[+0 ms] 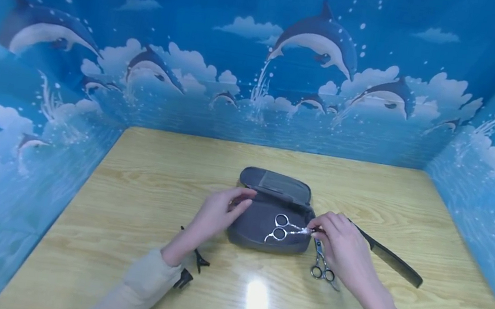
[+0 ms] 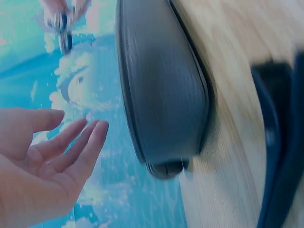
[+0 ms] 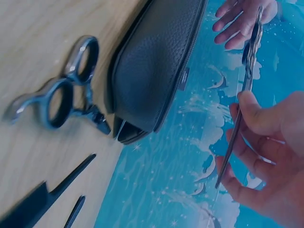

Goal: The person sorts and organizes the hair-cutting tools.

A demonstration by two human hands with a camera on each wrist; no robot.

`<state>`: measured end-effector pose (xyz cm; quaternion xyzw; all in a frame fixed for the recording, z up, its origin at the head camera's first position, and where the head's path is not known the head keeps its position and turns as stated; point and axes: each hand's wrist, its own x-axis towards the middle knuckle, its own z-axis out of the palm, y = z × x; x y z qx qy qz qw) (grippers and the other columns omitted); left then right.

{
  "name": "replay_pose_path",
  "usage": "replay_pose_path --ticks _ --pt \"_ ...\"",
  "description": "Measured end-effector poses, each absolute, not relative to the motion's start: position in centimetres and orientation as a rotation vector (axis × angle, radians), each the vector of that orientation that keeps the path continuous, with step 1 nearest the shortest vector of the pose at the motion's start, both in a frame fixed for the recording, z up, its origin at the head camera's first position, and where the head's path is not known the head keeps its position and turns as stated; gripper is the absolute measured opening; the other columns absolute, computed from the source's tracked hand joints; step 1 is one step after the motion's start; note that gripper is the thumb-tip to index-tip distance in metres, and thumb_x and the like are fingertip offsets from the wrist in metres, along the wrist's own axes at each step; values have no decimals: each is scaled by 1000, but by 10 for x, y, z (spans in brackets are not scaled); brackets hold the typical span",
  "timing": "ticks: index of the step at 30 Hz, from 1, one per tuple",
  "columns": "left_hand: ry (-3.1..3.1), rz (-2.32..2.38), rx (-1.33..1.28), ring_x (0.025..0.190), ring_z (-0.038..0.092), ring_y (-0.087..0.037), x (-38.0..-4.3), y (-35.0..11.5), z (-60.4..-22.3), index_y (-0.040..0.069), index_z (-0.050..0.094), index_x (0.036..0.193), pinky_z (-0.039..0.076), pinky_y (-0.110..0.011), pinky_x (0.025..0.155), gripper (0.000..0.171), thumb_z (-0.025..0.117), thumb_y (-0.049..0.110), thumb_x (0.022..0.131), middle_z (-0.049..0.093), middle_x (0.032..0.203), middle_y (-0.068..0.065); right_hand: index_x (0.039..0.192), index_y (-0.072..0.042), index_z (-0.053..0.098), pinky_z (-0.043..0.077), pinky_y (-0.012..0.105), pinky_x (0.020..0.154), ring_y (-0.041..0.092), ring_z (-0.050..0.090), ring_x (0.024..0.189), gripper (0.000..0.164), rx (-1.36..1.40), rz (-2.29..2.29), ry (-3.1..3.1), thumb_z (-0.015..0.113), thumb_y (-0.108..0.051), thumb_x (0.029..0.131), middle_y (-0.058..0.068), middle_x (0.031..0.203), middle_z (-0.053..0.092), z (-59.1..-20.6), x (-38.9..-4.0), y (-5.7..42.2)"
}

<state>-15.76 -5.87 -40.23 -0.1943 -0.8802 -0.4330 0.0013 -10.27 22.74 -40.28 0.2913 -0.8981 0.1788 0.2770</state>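
Observation:
My right hand (image 1: 343, 247) pinches silver scissors (image 1: 305, 231) near the blades, with the finger rings pointing left over a dark grey zip case (image 1: 244, 225). The case stands with its lid (image 1: 277, 182) folded back. My left hand (image 1: 214, 218) hovers at the case's left side; in the left wrist view its fingers (image 2: 97, 135) are loosely bent and hold nothing. A second pair of scissors (image 1: 319, 257), bluish metal, lies beside the case at its right, close to my right hand. In the right wrist view the held scissors (image 3: 249, 71) are seen edge-on.
A black comb (image 1: 396, 262) with a thin tail lies right of my right hand. A black clip (image 1: 201, 260), partly hidden by my left wrist, lies on the wooden table (image 1: 156, 163). Blue dolphin-print cloth (image 1: 234, 115) surrounds the table's back and sides.

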Motion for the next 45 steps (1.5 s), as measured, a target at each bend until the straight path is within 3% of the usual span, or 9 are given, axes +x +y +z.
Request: replay_pose_path --ticks 8,15,34,39,45 --pt "-2699 -1995 -589 92 75 -31 -147 -39 -403 -5 64 128 61 -26 73 33 53 19 107 73 110 -21 98 -7 70 53 36 68 21 62 83 23 729 472 -2440 81 2 79 2 92 70 -399 -114 213" --pt "-2552 -2446 -460 97 74 -35 -145 -33 -405 -12 55 135 61 -31 80 38 49 14 108 68 116 -27 97 -8 71 52 36 68 21 61 84 21 725 506 -2476 81 0 81 1 92 69 -399 -118 206" --pt "-2475 -2545 -335 99 74 -28 -151 -41 -402 -11 52 138 59 -28 86 39 57 4 102 69 119 -27 97 -12 74 50 29 64 12 58 80 15 774 645 -2499 81 -7 84 -5 92 70 -401 -127 194" --pt "-2462 -2523 -298 98 74 -31 -155 -43 -400 -7 47 144 59 -34 89 44 58 3 102 70 116 -28 98 -12 76 51 30 66 13 60 81 15 779 676 -2507 82 -10 84 -4 92 71 -400 -135 193" --pt "-2475 -2458 -299 93 75 -30 -163 -46 -401 -8 46 145 60 -32 84 45 58 0 102 70 113 -29 101 -14 78 53 31 68 13 64 82 19 754 736 -2555 84 -14 83 -3 96 75 -401 -146 191"
